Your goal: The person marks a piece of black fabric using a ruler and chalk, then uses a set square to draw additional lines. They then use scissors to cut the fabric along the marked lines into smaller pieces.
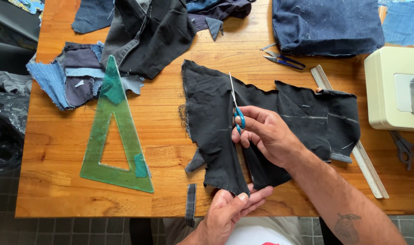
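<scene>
A ragged piece of black fabric [211, 113] lies across the middle of the wooden table [57, 140]. My right hand [266, 134] grips blue-handled scissors [235, 102], whose blades point away from me along a cut in the cloth. My left hand [229, 211] pinches the fabric's near corner at the table's front edge, thumb on top.
A green transparent triangle ruler [112, 131] lies to the left, denim scraps [71, 77] behind it. Dark cloth [148, 31] and folded denim [327, 25] sit at the back. Small snips [284, 60], a white ruler [352, 140], a cream sewing machine [393, 90] and grey scissors [404, 147] are on the right.
</scene>
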